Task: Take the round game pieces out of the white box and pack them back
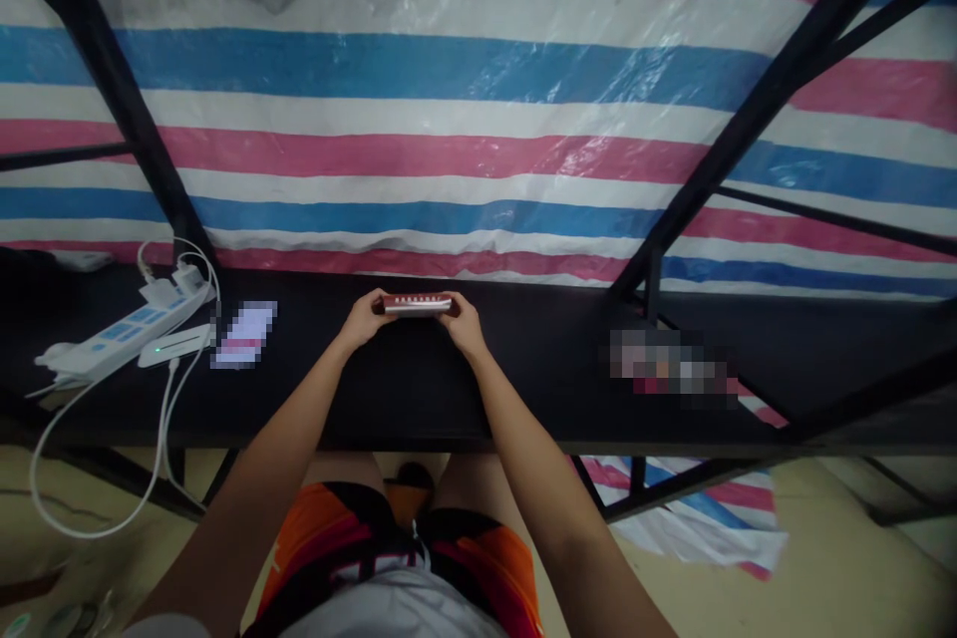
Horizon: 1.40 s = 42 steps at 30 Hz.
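Observation:
Both hands hold one small, flat, oblong red-and-silver object above the black tabletop. A row of pale marks runs along its red upper part, and a shiny silver band lies below; its exact kind cannot be made out. My left hand is closed around its left end. At the opposite end, my right hand grips it the same way. The fingertips behind the object are partly hidden.
On the left of the black table lie a white power strip with plugs, a white device with cables, and a blurred phone. Blurred items lie to the right. Black metal posts frame a striped plastic sheet.

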Motion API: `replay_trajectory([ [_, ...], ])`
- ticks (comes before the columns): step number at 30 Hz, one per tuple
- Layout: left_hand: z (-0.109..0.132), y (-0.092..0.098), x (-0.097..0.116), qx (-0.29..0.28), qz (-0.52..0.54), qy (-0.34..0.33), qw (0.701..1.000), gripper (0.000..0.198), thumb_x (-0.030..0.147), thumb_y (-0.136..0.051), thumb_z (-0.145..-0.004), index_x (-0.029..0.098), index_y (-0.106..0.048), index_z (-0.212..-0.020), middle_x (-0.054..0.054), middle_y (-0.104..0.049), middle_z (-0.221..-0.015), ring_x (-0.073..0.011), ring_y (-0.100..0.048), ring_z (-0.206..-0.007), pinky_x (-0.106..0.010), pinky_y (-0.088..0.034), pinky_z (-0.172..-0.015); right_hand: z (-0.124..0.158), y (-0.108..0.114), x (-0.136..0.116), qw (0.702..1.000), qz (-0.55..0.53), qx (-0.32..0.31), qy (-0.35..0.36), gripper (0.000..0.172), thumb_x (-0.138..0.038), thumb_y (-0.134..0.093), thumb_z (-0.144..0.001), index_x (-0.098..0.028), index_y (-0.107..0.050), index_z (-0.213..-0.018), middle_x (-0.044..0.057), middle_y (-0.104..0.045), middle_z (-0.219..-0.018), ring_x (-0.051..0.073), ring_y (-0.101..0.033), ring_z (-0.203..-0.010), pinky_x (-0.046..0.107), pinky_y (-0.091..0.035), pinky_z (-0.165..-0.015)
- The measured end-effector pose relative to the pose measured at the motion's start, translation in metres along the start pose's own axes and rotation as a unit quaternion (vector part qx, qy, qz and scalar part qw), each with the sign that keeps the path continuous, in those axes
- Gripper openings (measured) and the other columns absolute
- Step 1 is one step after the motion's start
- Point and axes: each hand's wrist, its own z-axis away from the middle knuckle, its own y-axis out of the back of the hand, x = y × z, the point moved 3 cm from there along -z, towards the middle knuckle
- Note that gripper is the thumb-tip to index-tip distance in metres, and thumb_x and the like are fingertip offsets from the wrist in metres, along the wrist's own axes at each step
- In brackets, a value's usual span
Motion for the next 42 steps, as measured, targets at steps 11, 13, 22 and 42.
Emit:
replay_trajectory([
  [11,-0.004,0.014,-0.01,0.02,-0.141,-0.002,0.99,0.022,0.012,-0.05,-0.07,0.018,-0.069,-0.078,-0.009,-0.067,-0.103,-0.0224,-0.061,-0.1,-0.039,-0.043,-0.096,-0.002,0.003,0.015,0.991,0.128,-0.04,-0.003,0.033,-0.011,-0.044,-0.071,-0.022,-0.072,-0.086,0.003,-0.066,-0.1,0.017,-0.061,-0.094,0.033,-0.046,-0.092],
  [13,-0.001,0.02,-0.01,0.074,-0.209,0.002,0.975,0.023,0.017,-0.051,-0.074,0.019,-0.071,-0.086,-0.01,-0.068,-0.1,-0.023,-0.062,-0.095,-0.038,-0.044,-0.092,-0.001,0.007,0.017,0.982,0.187,0.005,-0.02,0.03,-0.016,-0.047,-0.076,-0.021,-0.071,-0.092,0.006,-0.066,-0.097,0.018,-0.061,-0.09,0.034,-0.046,-0.09],
  [22,0.005,0.013,0.001,0.027,-0.304,0.078,0.949,0.027,0.032,-0.052,-0.08,0.017,-0.074,-0.075,-0.011,-0.071,-0.074,-0.0235,-0.062,-0.069,-0.03,-0.041,-0.067,0.005,0.004,0.009,0.962,0.264,-0.059,-0.039,0.029,-0.041,-0.052,-0.086,-0.021,-0.072,-0.082,0.007,-0.068,-0.086,0.02,-0.061,-0.084,0.032,-0.044,-0.085],
  [42,0.008,0.009,0.038,0.084,0.003,-0.067,0.994,0.047,0.038,-0.054,-0.075,0.016,-0.06,-0.117,-0.011,-0.063,-0.117,-0.0211,-0.06,-0.094,-0.031,-0.047,-0.077,0.004,0.012,-0.015,0.995,-0.005,0.09,0.036,0.055,-0.048,-0.054,-0.082,-0.017,-0.055,-0.126,0.011,-0.063,-0.118,0.02,-0.062,-0.089,0.033,-0.051,-0.083],
])
